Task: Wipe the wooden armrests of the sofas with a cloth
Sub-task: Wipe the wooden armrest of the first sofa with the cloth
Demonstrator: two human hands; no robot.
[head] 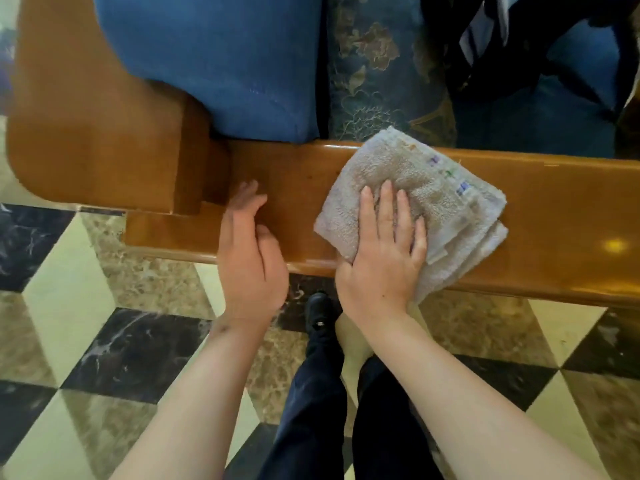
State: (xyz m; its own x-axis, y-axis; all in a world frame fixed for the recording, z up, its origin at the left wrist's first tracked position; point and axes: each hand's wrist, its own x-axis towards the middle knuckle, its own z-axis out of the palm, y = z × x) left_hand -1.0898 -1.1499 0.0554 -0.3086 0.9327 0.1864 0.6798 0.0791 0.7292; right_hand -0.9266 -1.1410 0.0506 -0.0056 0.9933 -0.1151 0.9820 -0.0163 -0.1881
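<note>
A wide glossy wooden armrest (pixel 554 220) runs across the view from left to right. On it lies a folded beige terry cloth (pixel 422 174) with small coloured marks near one edge. My right hand (pixel 381 251) lies flat on the cloth's near corner, fingers straight and spread, pressing it to the wood. My left hand (pixel 249 251) rests on the armrest's near edge just left of the cloth, fingers relaxed and holding nothing.
The sofa's wooden back frame (pixel 86 126) joins the armrest at the left. A blue back cushion (pixel 214 57) and a patterned blue seat cushion (pixel 377 77) lie beyond it. Dark fabric (pixel 502 39) lies on the seat at the upper right. Chequered marble floor (pixel 104 341) and my legs are below.
</note>
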